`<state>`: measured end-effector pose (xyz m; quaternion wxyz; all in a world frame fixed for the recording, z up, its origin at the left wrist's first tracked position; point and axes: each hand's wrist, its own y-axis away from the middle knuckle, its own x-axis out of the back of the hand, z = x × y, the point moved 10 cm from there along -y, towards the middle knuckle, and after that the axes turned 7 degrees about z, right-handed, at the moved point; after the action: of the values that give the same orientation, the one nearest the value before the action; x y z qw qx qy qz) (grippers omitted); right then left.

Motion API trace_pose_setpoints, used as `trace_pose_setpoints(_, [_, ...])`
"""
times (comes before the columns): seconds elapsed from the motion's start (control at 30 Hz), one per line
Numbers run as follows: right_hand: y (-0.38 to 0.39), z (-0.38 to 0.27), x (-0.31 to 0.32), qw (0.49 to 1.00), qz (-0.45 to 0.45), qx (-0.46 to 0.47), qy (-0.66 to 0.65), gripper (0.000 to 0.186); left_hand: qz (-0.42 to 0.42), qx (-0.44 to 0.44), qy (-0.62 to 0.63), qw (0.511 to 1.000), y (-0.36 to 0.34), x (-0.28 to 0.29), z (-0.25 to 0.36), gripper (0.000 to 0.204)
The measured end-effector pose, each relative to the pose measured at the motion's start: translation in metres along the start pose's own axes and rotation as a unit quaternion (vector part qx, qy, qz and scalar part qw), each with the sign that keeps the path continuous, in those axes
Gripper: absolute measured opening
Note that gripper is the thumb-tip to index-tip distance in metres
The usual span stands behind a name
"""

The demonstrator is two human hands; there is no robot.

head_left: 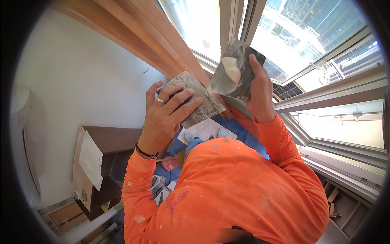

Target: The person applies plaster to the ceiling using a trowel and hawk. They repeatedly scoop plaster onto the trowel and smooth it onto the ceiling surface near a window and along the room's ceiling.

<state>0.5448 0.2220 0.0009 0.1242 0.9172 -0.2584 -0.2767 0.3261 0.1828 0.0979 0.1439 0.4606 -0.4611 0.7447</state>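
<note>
My left hand (164,112), with a ring and a dark bracelet, grips a wide, flat putty knife (205,105). Its grey blade is blotched with dried filler, and my fingers lie spread over the face. In my right hand (261,93) is a second broad putty knife (243,55), held by its edge with the thumb along the side. A smooth lump of white filler (231,70) sits on that blade. The two blades are close together in front of me, their near edges almost meeting. Any handles are hidden by my hands.
A wooden frame (138,30) runs along the pale wall (81,73) at the left. Open window panes (308,36) stand at the right. Below are a brown cabinet (115,136), blue floor covering (243,134), and a red tool (170,163) near my feet.
</note>
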Motion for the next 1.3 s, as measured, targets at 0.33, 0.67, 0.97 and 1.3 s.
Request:
trace_pose_setpoints(0.33, [-0.035, -0.024, 0.094, 0.988, 0.024, 0.063, -0.137, 0.034, 0.36, 0.41, 0.714, 0.44, 0.085, -0.12, -0.151, 0.043])
trace_pose_setpoints(0.67, [-0.01, -0.048, 0.173, 0.971, 0.098, 0.153, -0.155, 0.039, 0.484, 0.099, 0.702, 0.512, -0.129, 0.092, -0.202, 0.035])
trace_pose_setpoints(0.97, [0.075, -0.081, 0.195, 0.744, 0.156, 0.534, 0.371, 0.052, 0.682, 0.0, 0.574, 0.453, -0.283, 0.317, -0.318, 0.037])
trace_pose_setpoints(1.3, [0.104, -0.035, 0.214, 0.907, 0.26, 0.283, -0.17, 0.044, 0.744, 0.127, 0.403, 0.518, -0.354, 0.458, -0.386, 0.04])
